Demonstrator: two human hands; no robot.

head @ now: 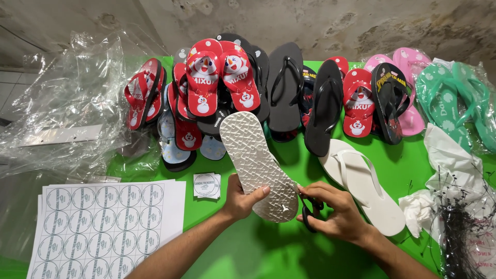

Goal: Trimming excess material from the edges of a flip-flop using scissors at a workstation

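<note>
My left hand [238,199] grips a white flip-flop [257,163] near its heel and holds it sole up, tilted above the green table [268,253]. My right hand [335,209] holds small black scissors [309,211] right at the heel edge of that flip-flop. Its white partner [364,183] lies strap up on the table, just right of my hands.
Rows of flip-flops line the back: red cartoon ones [219,77], black ones [285,85], pink [408,88] and green pairs [454,98]. Sheets of round stickers [106,227] lie at front left, a small sticker stack [206,185] nearby. Clear plastic bags [67,108] sit left, black tag fasteners [457,232] right.
</note>
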